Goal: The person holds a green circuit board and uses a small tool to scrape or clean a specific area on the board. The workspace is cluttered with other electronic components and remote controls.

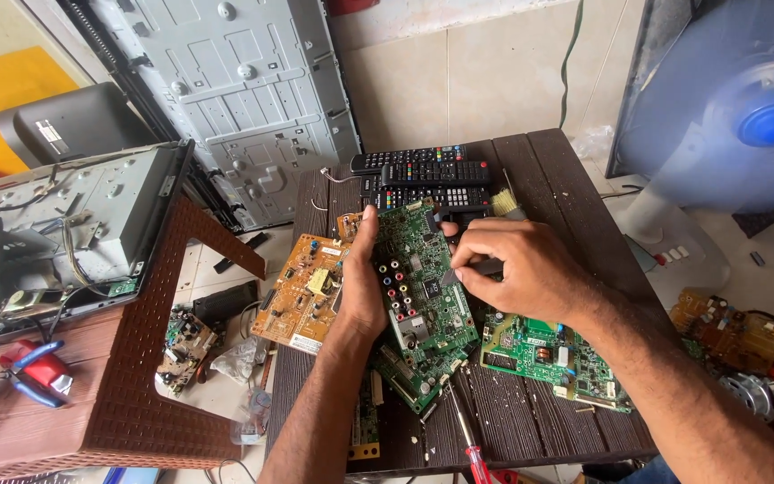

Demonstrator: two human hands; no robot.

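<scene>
We note the dark slatted worktop (530,421) carrying a green circuit board (423,296), its long axis running from far-left to near-right, connector row along its left side. Our left hand (360,287) grips the board's left edge, thumb up. Our right hand (517,264) is closed on a small dark tool (485,266), mostly hidden; its tip we cannot make out. The orange board (302,291) is partly covered.

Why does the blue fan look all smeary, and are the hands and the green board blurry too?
Head view: the fan smears into a pale blue haze, likely spinning; the left hand, right hand and green circuit board look sharp in soft, even light.
</scene>
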